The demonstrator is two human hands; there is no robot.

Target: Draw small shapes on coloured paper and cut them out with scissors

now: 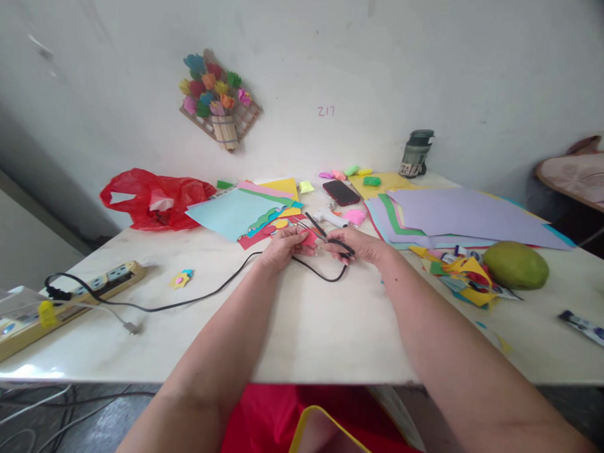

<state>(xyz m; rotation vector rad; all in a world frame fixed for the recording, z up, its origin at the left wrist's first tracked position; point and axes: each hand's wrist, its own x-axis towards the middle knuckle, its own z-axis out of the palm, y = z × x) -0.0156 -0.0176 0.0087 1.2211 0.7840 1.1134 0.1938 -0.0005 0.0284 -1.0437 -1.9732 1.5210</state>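
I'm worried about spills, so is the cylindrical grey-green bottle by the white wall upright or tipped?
Upright: the cylindrical grey-green bottle stands on its base, with its dark lid on top.

No. "217" [326,111], poss. "Z17", in purple script on bkgd wall [299,59]

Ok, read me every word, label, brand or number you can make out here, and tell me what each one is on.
"217", handwritten on the wall; the first figure could also be a Z.
Label on the dark bottle: markings show, too blurred to read.
Blue-and-white tube at the right: printing too blurred to read.
I can read no brand names.
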